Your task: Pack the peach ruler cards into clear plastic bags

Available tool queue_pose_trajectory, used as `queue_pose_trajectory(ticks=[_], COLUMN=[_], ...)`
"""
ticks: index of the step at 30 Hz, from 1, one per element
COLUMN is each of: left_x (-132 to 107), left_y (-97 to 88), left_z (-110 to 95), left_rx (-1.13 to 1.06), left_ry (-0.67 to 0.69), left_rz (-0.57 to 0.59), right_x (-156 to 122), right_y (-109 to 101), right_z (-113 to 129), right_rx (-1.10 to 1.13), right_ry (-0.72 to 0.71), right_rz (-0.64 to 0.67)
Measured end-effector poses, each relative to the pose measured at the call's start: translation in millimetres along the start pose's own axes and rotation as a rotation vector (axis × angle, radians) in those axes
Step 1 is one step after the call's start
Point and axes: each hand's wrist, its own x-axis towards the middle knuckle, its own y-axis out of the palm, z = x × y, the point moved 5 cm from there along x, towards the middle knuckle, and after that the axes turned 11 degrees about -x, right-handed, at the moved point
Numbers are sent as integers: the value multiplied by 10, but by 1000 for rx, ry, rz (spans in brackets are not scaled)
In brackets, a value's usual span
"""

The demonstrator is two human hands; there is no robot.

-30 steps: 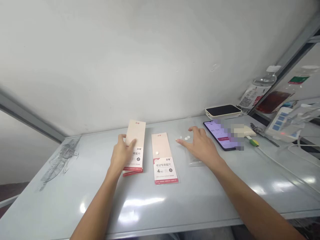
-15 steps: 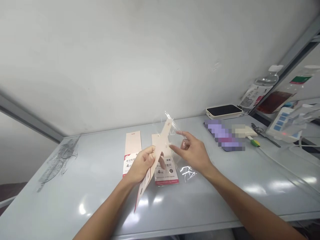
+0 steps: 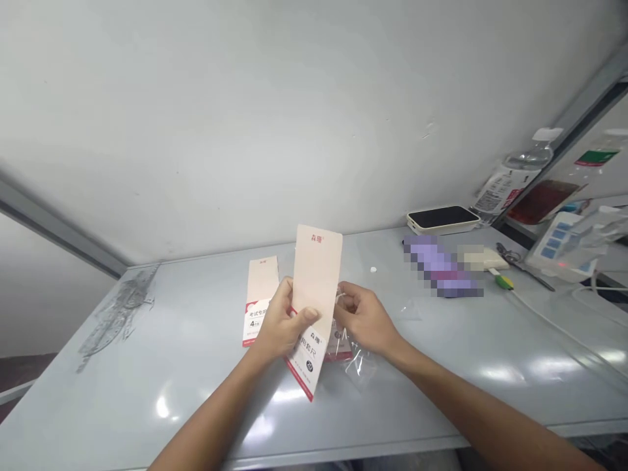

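My left hand [image 3: 282,324] is closed around a tall pale-pink card sleeve [image 3: 318,271] with a white, red-edged printed front, thumb across its face. The sleeve is raised above the table and faces me. Just right of it, my right hand [image 3: 366,317] pinches a clear plastic bag [image 3: 360,367], which hangs crumpled below the fingers. Behind the raised sleeve a second printed card [image 3: 338,350] shows only in part. Another card sleeve [image 3: 262,281] lies flat on the table to the left, its lower right partly covered by my left hand.
A phone [image 3: 444,217] lies by the wall, near a purple pixelated item [image 3: 432,261]. A white cable [image 3: 549,314] runs along the right. One bottle [image 3: 523,170] leans in the corner. A small white scrap [image 3: 373,269] lies behind my right hand.
My left hand has turned the card sleeve from nearly edge-on to facing me. My right hand has moved left and down, and its spread fingers have closed on the plastic.
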Motion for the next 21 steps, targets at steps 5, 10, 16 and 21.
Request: queue_pose_trajectory(ticks=[5, 10, 16, 21], left_x=[21, 44, 47, 39], left_y=[-73, -124, -152, -201], left_z=[-46, -30, 8, -30], left_rx=[49, 83, 23, 80], left_ry=[19, 26, -37, -30], left_rz=[-106, -114, -167, -268], right_x=[16, 32, 61, 51], right_y=[4, -32, -67, 3], right_z=[-44, -55, -26, 3], right_rx=[120, 181, 277, 324], right_ry=[58, 64, -21, 19], right_rz=[6, -54, -37, 162])
